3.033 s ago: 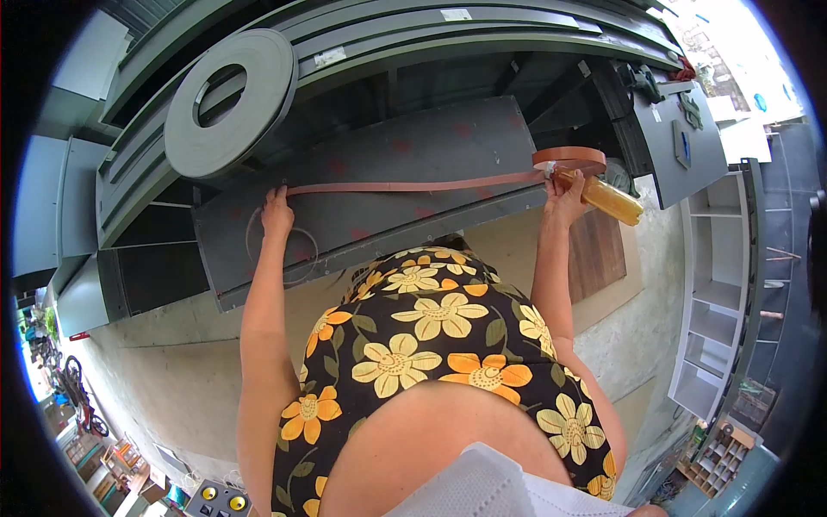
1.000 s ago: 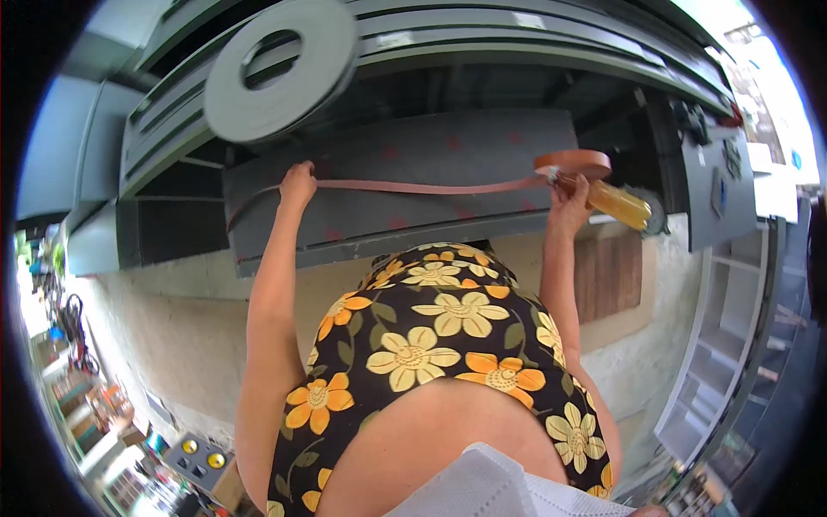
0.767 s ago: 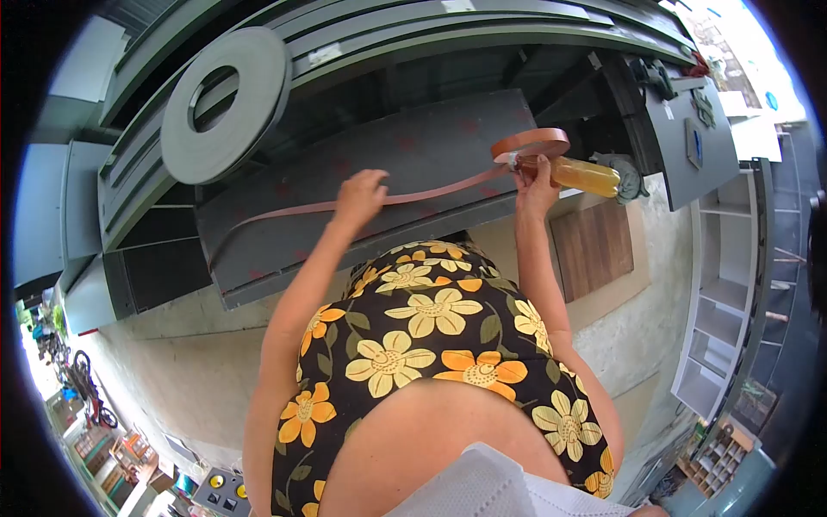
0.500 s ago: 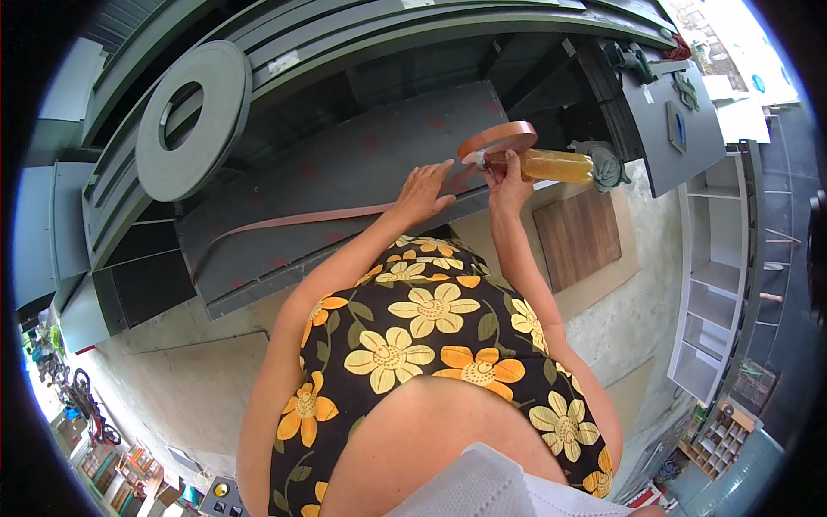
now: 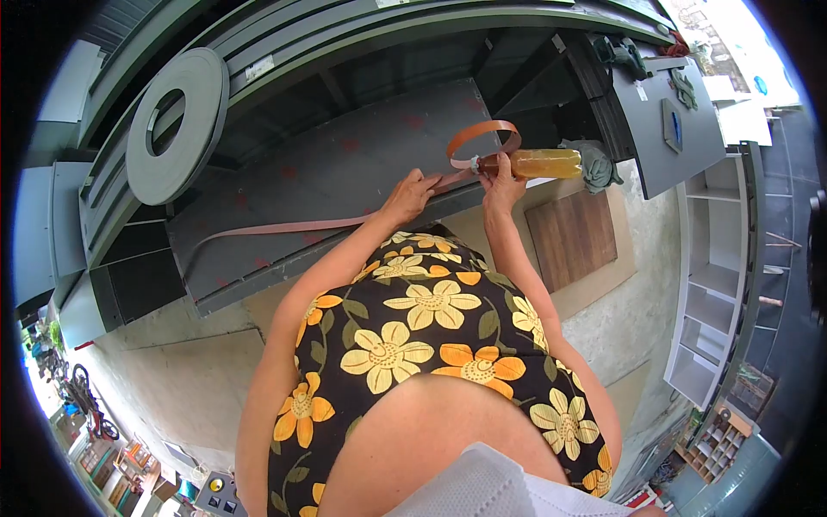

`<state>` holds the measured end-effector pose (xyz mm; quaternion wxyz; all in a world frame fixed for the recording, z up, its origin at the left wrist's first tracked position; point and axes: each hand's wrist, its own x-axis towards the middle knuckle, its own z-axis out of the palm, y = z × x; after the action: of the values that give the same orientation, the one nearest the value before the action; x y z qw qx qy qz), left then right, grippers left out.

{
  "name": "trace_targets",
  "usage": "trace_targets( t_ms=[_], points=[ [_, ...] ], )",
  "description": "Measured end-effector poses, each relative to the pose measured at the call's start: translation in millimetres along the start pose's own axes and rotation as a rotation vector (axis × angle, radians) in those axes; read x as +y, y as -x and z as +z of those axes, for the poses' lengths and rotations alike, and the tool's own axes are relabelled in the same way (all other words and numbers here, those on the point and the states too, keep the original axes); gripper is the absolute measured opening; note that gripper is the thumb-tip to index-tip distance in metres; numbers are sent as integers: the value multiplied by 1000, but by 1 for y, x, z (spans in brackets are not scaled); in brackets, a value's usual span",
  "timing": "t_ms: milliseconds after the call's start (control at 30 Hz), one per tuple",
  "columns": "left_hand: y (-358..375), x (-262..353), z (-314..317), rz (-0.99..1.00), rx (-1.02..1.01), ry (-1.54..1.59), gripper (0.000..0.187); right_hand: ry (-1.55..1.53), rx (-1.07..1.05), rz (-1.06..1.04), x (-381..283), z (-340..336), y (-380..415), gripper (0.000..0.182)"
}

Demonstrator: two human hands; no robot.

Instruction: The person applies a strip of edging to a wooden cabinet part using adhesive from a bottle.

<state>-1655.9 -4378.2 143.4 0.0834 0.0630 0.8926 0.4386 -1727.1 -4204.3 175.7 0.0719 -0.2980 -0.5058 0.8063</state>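
Observation:
My right hand (image 5: pixel 502 185) is wrapped round a clear bottle of yellow liquid (image 5: pixel 547 164), held on its side with the neck pointing left. The fingers of my left hand (image 5: pixel 411 196) are closed on a pinkish-brown strip (image 5: pixel 293 227), which runs left along the dark panel (image 5: pixel 301 177). To the right, the strip reaches the bottle's neck and curls up into an orange-brown loop (image 5: pixel 484 127).
A large grey roll of banding (image 5: pixel 196 112) stands at the left. A grey-green cloth (image 5: pixel 600 165) lies right of the bottle. Brown boards (image 5: pixel 573 239) are below it. A grey table (image 5: pixel 655 146) with tools and a white shelf unit (image 5: pixel 719 224) are at the right.
My left hand has gone from open fingers to a closed grip on the strip. The bottle and my right hand have shifted slightly left, and the loop has opened wider.

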Motion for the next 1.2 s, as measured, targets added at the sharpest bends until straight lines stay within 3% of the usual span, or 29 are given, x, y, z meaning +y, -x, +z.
trace_targets(
  t_ms=[233,533,900,1200],
  points=[
    [-1,6,-1,-40,-11,-33,35,69,11,-24,-10,-15,-27,49],
    [0,5,-1,70,72,-266,31,71,32,-41,-4,-35,-65,49],
    [1,-11,2,120,102,-310,32,7,122,-25,1,-43,-84,46],
    [14,-23,1,104,67,-292,32,24,-37,-33,-11,-42,-92,45]
  ],
)
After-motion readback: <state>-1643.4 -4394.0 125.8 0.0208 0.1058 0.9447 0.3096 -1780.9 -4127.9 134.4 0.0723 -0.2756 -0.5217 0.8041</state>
